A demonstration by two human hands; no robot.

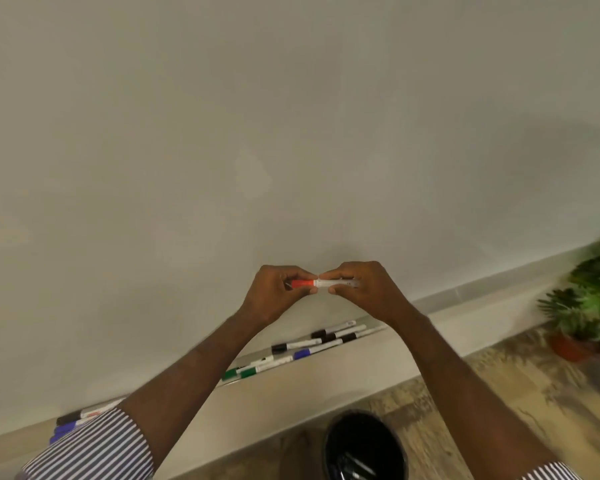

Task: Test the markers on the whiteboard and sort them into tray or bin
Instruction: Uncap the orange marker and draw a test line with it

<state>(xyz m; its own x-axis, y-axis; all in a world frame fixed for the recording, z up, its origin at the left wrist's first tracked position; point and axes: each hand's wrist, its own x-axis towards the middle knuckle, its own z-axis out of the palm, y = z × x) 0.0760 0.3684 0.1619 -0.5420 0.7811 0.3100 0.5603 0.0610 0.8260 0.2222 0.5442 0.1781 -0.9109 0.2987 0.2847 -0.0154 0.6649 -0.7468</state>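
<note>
An office or meeting room. A large, blank white wall-mounted whiteboard (291, 116) has capped markers lying in its long metal ledge tray (371, 332). A round black waste bin (364, 445) and green potted plants (589, 299) stand on wood-look flooring (499, 393).

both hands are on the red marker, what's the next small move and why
Probably pull the red cap off the white-barrelled marker: the left hand pinches the cap, the right hand grips the barrel, and the whiteboard shows no test stroke.

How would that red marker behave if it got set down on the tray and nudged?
The red marker looks like a stiff round tube, so it would probably roll. It seems light: both hands hold it with fingers alone. The tray lip would likely stop it.
</note>
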